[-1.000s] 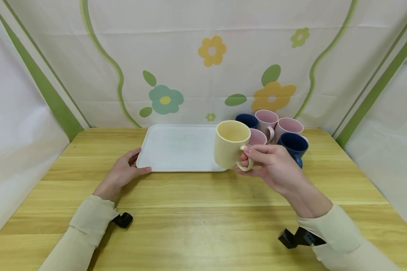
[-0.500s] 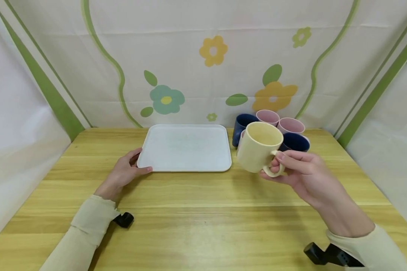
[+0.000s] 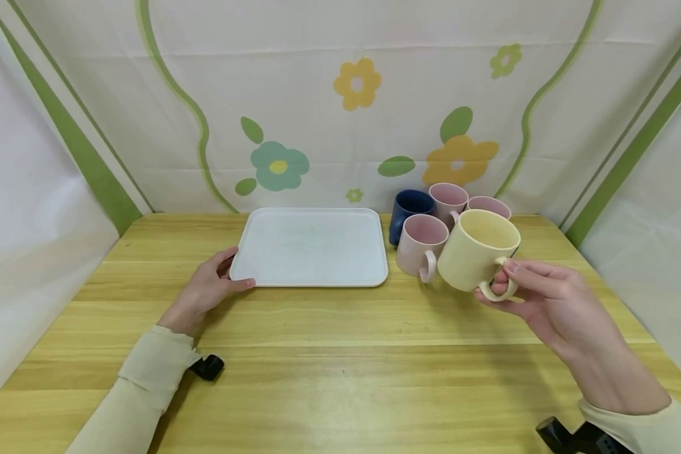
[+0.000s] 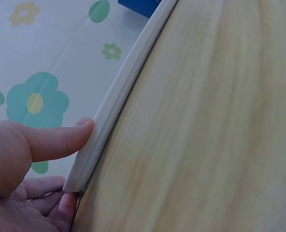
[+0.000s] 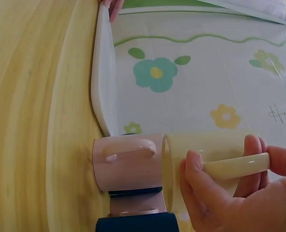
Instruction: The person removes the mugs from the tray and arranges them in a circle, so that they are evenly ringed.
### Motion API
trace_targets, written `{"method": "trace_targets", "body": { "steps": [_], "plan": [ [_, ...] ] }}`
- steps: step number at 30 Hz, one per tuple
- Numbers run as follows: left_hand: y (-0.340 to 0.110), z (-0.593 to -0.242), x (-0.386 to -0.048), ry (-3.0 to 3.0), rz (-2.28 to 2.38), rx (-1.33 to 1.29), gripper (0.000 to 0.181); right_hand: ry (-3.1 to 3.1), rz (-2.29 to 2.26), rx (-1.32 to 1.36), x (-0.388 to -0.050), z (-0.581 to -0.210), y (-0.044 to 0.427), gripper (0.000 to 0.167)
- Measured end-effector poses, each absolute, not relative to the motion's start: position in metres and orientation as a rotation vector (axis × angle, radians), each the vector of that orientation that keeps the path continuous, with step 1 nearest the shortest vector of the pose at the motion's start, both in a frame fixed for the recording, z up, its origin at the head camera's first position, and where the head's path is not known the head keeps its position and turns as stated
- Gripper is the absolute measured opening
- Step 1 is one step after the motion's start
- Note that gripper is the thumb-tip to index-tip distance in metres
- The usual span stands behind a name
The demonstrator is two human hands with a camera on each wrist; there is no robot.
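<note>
A pale yellow mug (image 3: 477, 252) is held in the air by its handle in my right hand (image 3: 562, 309), thumb and fingers round the handle. In the right wrist view its handle (image 5: 234, 166) lies between the fingertips. My left hand (image 3: 207, 287) grips the front left corner of a white tray (image 3: 309, 249), thumb at the front edge and fingers at the left side. Close to the yellow mug, a pink mug (image 3: 420, 249) stands on the table. Behind stand a dark blue mug (image 3: 410, 211) and two more pink mugs, partly covered. Another dark blue mug is mostly hidden behind the yellow one.
The wooden table (image 3: 329, 366) runs back to a white cloth backdrop (image 3: 295, 82) with printed flowers. White cloth also hangs at both sides. The tray lies left of the mugs, with a narrow gap between.
My right hand has carried the yellow mug rightward, from over the tray's right end to in front of the right-hand mugs, uncovering the front pink mug. My left hand stays at the tray.
</note>
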State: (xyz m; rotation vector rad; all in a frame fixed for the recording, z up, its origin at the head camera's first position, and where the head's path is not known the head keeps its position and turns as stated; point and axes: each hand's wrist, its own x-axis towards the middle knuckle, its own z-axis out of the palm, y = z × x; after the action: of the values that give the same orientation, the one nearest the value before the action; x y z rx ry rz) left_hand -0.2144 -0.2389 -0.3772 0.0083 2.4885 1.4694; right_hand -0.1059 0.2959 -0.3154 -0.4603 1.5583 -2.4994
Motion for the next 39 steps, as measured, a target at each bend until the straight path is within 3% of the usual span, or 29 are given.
{"method": "trace_targets", "body": {
  "steps": [15, 39],
  "plan": [
    [-0.240, -0.378, -0.216, 2.472, 1.482, -0.009, 0.102, 1.660, -2.400, -0.105, -0.114, -0.329, 0.288, 0.032],
    [-0.239, -0.378, -0.216, 2.485, 1.471, -0.004, 0.103, 1.716, -2.213, 0.041, -0.122, -0.353, 0.288, 0.027]
  ]
}}
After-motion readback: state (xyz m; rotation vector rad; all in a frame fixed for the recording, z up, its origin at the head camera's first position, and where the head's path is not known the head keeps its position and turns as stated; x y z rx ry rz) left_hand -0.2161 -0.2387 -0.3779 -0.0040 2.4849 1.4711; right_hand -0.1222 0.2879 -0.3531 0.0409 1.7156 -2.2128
